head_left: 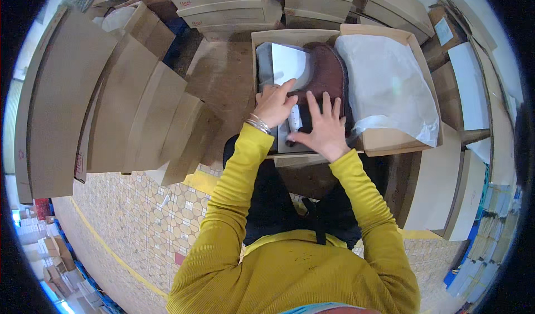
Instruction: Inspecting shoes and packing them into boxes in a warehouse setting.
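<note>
A brown leather boot (329, 68) lies on its side in a shallow cardboard box (298, 37) in front of me. A white card or sheet (287, 63) sits in the box, left of the boot's shaft. My left hand (273, 105) rests over the box's left part, index finger and thumb stretched out by the card's lower edge. My right hand (323, 129) is spread flat on the dark lower part of the boot. Between the hands shows a small white tag or strip (295, 117). Neither hand grips anything that I can see.
Against the box's right side, a cardboard tray or lid (390, 141) holds white tissue paper (387, 82). Upright cartons (67, 102) line the left. Stacked shoe boxes (223, 4) stand behind, and more boxes (434, 180) are at the right. Tiled floor (150, 219) shows below.
</note>
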